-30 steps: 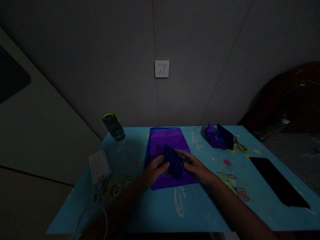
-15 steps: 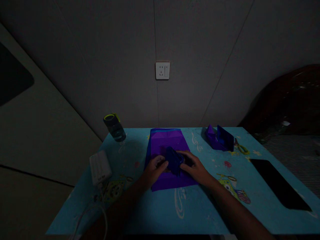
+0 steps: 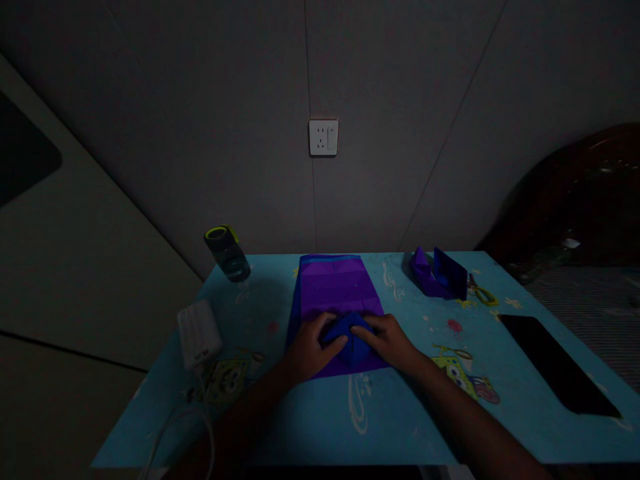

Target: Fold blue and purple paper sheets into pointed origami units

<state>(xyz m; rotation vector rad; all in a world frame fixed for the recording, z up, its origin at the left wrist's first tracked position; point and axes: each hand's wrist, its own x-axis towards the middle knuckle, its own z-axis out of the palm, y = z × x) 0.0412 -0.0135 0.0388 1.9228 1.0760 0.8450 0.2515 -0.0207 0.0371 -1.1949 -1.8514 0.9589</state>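
2 hands [image 3: 347,347] gripping folded blue paper [image 3: 351,331], hiding part of purple sheets [image 3: 337,283], bottle [image 3: 229,257] back L

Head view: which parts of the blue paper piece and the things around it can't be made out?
All in the head view:
- Blue paper piece: its sides, behind the left hand and right hand.
- Purple sheet: its middle, under hands and piece.
- White box: print too small.
- White cable: far end, cut off by the bottom edge.

Seemingly a home: cartoon-print tablecloth [image 3: 400,427]
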